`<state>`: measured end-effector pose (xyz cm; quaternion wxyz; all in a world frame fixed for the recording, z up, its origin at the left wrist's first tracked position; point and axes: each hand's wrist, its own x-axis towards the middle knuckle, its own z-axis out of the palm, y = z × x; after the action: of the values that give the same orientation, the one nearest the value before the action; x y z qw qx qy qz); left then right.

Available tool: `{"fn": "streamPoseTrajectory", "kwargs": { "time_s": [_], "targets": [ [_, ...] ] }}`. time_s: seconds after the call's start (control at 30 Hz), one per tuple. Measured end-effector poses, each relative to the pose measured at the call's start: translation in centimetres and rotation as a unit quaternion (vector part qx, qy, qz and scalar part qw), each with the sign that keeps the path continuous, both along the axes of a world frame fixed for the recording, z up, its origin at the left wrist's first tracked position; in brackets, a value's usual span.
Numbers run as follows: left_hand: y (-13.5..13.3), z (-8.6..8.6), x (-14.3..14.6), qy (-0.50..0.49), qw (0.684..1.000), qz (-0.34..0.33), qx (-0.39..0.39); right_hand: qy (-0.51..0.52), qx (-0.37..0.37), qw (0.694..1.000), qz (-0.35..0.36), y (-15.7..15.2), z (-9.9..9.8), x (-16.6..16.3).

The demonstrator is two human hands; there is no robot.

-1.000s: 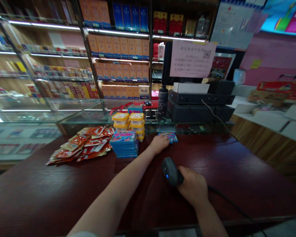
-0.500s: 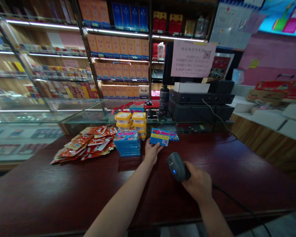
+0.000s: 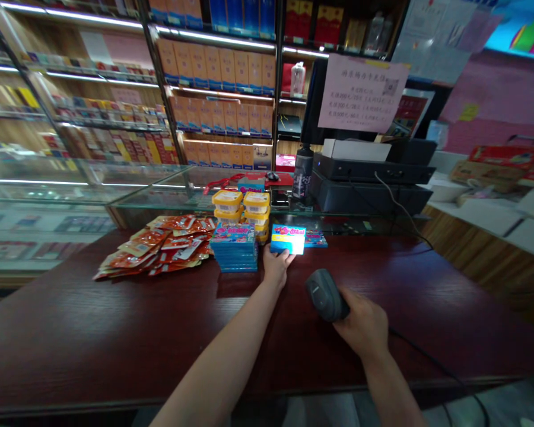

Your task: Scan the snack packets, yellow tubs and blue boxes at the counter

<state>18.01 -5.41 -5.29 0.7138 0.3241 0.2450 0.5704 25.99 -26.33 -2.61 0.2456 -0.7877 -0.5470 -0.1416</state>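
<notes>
My left hand grips the lower edge of a small blue box and holds it tilted up, its printed face toward me. Bright light falls on the box's lower right part. In my right hand is a dark barcode scanner, its head aimed toward the box and apart from it. Another blue box lies flat just behind the held one. Left of my left hand stands a stack of similar blue boxes, with yellow-lidded tubs piled behind it.
Orange-red packets lie heaped on the dark wooden counter at left. A glass display case runs behind. A black bottle stands beside the monitor with a taped paper sign. The scanner's cable trails right.
A bright patch of light now shows on the held box, and the scanner's blue light no longer shows. Both hands keep their holds. The whole view has shifted slightly.
</notes>
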Motion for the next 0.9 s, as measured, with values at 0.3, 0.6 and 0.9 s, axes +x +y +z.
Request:
{"fn": "streamPoseTrajectory", "kwargs": {
  "time_s": [0.3,0.6,0.9],
  "targets": [
    [0.2,0.0,-0.1,-0.004,1.000,-0.013,-0.010,-0.002,-0.033,0.999,-0.021,0.1,0.3,-0.2],
    [-1.4,2.7,-0.3,0.003,0.994,-0.038,0.098,-0.011,-0.052,0.998,-0.041,0.4,-0.1,0.0],
    [-0.6,13.8,-5.6,0.155,0.892,0.196,0.376,-0.012,-0.053,0.998,-0.040,0.0,-0.4,-0.3]
  ]
}}
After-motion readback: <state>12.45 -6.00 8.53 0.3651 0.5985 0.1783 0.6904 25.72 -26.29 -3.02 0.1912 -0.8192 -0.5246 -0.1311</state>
